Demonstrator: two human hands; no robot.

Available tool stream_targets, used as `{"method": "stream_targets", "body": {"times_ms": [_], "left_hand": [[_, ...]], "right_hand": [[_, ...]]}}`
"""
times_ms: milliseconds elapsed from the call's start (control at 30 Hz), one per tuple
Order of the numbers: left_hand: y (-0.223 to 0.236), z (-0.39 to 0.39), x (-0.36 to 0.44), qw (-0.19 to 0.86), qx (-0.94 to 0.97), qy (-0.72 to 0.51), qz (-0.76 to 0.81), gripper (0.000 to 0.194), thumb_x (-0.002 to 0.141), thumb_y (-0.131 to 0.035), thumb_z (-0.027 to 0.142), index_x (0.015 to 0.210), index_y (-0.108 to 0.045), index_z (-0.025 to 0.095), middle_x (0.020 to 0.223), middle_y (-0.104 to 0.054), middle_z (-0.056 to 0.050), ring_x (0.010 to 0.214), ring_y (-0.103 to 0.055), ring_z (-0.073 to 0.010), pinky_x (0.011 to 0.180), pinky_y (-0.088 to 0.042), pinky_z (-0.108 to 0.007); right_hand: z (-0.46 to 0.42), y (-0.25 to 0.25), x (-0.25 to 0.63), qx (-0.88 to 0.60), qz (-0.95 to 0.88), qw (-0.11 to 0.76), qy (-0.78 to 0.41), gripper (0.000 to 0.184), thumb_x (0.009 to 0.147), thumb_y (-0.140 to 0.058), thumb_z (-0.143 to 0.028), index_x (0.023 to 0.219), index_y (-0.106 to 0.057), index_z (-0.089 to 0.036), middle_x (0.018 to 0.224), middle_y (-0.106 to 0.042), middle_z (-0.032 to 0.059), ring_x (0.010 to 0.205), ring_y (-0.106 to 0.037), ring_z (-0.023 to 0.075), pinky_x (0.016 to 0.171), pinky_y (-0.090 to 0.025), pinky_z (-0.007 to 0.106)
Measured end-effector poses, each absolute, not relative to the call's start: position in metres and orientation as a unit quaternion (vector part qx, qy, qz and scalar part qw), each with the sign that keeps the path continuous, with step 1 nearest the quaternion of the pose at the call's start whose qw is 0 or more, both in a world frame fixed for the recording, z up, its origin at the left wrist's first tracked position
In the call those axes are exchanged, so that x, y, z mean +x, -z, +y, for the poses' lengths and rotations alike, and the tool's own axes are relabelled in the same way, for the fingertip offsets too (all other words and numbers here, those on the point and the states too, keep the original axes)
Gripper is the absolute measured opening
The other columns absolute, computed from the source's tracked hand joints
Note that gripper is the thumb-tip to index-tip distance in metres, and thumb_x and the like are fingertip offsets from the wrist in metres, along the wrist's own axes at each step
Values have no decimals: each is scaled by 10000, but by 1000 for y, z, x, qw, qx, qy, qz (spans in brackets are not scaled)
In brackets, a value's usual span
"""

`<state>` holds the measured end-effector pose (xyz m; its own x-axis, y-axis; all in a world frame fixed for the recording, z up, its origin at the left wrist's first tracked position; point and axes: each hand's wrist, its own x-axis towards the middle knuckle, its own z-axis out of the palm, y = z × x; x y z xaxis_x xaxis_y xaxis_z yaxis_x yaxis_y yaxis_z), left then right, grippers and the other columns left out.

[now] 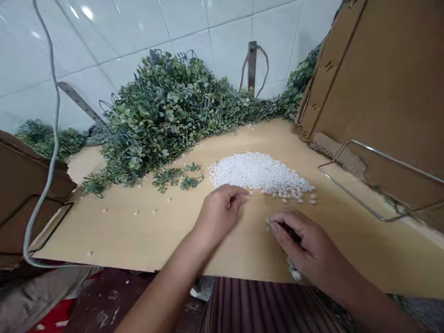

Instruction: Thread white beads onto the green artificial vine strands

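sprig (268, 224) sits in our right hand (301, 240), over the near part of the table (166, 236). its leafy tip points left, out past our thumb and forefinger; more green shows below the palm, with a white piece (296, 276) by the table's front edge, so its long axis seems to slant down to the right, the middle hidden by the hand.

tabletop stretches between our hands and off to the left, where stray bits (169, 200) lie scattered. farther in we see the pile of white pieces (256, 171), the foliage heap (166, 106) behind it to the left, and a wire frame (381, 154) beside the cardboard (388, 83) at right.

our right thumb and forefinger are clamped on the sprig. our left hand (219, 208) reaches in from lower left, forefinger stretched to the pile's near edge, thumb close beneath; whether they pinch anything, we cannot tell.
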<state>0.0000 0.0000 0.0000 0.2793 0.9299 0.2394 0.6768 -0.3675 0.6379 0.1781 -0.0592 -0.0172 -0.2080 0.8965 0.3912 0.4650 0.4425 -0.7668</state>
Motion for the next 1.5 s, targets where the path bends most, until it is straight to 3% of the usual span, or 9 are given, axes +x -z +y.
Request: {"method": "stream_targets", "body": {"times_ms": [133,333,467,600,800,900,1100,1333,1500], "left_hand": [[3,23,18,147,805,-202,537,207,806,-552,132,928,-705,197,895,-657,-60,840,-615,-191,753,-477,-293],[6,31,33,8,849,-96,520,226,835,-481,146,882,-696,200,863,-651,-69,791,-619,-216,694,-459,-316],[5,29,30,4,845,-94,526,228,849,-456,153,868,-681,183,878,-662,-78,792,-620,-223,683,-443,-319],[4,27,28,90,814,-159,551,202,791,-483,76,783,-658,177,860,-676,-62,781,-609,-203,685,-425,-307],[-1,5,31,494,601,-377,503,36,741,-609,164,709,-625,159,618,-614,10,541,-523,-99,560,-421,-227],[-7,-13,32,602,496,-422,462,74,684,-688,179,753,-687,151,652,-657,-3,539,-533,-82,586,-446,-221],[-6,-32,38,665,413,-446,434,150,605,-783,247,712,-740,152,654,-688,-21,559,-562,-81,579,-451,-200],[5,-33,35,678,380,-468,420,195,547,-833,262,672,-730,154,564,-655,13,535,-556,-59,570,-445,-163],[8,-35,34,684,372,-465,421,188,545,-837,251,670,-735,155,548,-659,14,531,-550,-53,588,-453,-159]], "right_hand": [[-57,18,181,-462,-731,424,-268,166,897,-423,-194,783,-544,-183,731,-554,29,698,-546,177,625,-431,278],[-54,19,189,-464,-728,429,-266,205,897,-408,-204,727,-521,-185,713,-529,31,719,-528,189,659,-424,301],[-53,20,192,-480,-722,406,-288,212,900,-402,-230,727,-515,-183,711,-534,30,699,-527,186,636,-418,300],[-54,17,192,-488,-724,390,-294,204,894,-407,-244,740,-527,-182,711,-551,37,691,-534,192,621,-421,303],[-58,11,197,-435,-742,404,-312,122,834,-411,-165,751,-498,-185,760,-549,38,763,-528,181,674,-441,283],[-58,13,197,-437,-732,417,-317,102,818,-431,-159,757,-508,-184,774,-552,34,773,-533,176,684,-438,278],[-59,18,187,-464,-679,445,-355,135,847,-451,-226,774,-555,-181,750,-580,25,706,-561,171,644,-435,278],[-63,18,180,-479,-646,461,-376,176,854,-457,-275,745,-554,-177,736,-574,30,734,-575,181,642,-433,275],[-64,17,177,-482,-643,472,-362,180,842,-466,-260,705,-551,-180,684,-571,12,629,-539,149,575,-411,251]]}}
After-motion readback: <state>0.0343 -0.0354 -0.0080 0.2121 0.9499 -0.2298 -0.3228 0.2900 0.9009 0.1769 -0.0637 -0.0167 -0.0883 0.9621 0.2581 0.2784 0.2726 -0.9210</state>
